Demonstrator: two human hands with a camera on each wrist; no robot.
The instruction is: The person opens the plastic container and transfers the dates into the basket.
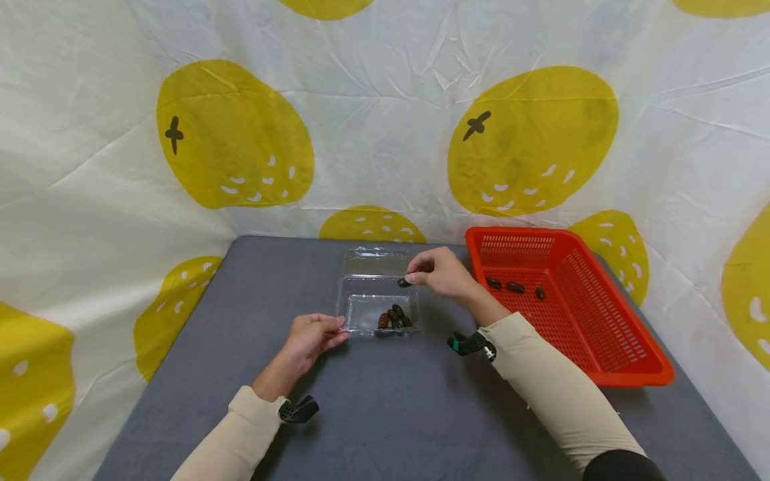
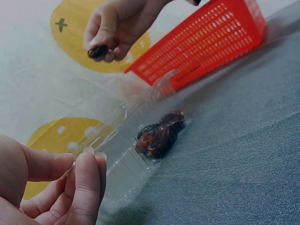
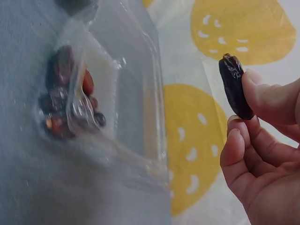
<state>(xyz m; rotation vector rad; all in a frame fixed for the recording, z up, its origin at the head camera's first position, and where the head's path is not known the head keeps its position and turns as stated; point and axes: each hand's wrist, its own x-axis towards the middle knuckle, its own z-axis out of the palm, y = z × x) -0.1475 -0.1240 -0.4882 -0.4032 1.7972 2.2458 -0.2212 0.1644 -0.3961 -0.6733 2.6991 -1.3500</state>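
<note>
A clear plastic clamshell box [image 1: 365, 308] lies with its lid folded back on the grey table. Several dark brown dates [image 1: 397, 316] are gathered in its right part. My left hand [image 1: 308, 341] pinches the box's left rim between thumb and fingers, seen close up in the left wrist view. Above the box's right side, my right hand [image 1: 441, 270] holds a single date [image 3: 236, 86] between thumb and fingertips. That date is glossy, nearly black and wrinkled at one end.
To the right stands a red perforated plastic basket [image 1: 601, 314], with 3 dates [image 1: 515, 287] on its floor near the left side. Behind the table [image 1: 385, 414] hangs a white cloth [image 1: 385, 133] printed with yellow fruit. Each wrist wears a black strap.
</note>
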